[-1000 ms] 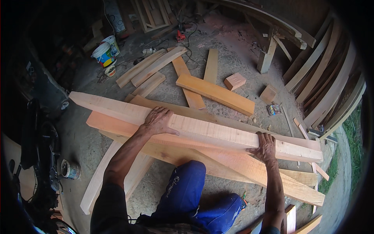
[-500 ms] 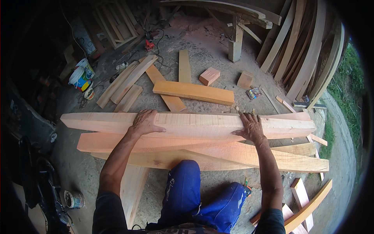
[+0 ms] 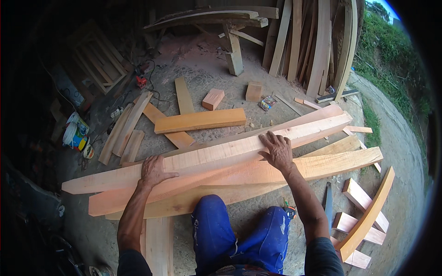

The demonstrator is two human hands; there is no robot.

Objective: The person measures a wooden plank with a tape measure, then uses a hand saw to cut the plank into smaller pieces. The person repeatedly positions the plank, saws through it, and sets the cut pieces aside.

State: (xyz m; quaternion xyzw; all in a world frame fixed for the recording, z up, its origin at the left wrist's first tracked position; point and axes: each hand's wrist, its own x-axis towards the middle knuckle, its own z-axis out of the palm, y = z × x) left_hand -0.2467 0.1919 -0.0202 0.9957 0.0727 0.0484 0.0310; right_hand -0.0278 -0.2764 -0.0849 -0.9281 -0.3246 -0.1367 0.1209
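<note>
A long, pale pink wooden beam (image 3: 212, 155) lies across in front of me, its right end farther away than its left. My left hand (image 3: 153, 172) grips it left of the middle, fingers over the far edge and thumb along the near side. Farther right, my right hand (image 3: 277, 152) grips the same beam, fingertips on its top and thumb toward the near side. Just on my side of it lies a broad pinkish curved board (image 3: 119, 200), crossed with a yellowish curved board (image 3: 179, 203). Another pink board (image 3: 317, 115) shows behind the beam's right part.
Beyond lie an orange-brown plank (image 3: 200, 120), two wooden blocks (image 3: 213, 99) and a red power tool (image 3: 141, 82). Tall boards (image 3: 317, 50) lean at the back right. Near my right knee are a dark-bladed saw (image 3: 328, 202) and cut pieces (image 3: 366, 202). Buckets (image 3: 75, 131) stand left.
My view has turned right and tilted, so the beam now slants up to the right. The saw has come into sight. Both hands keep about the same places on the beam.
</note>
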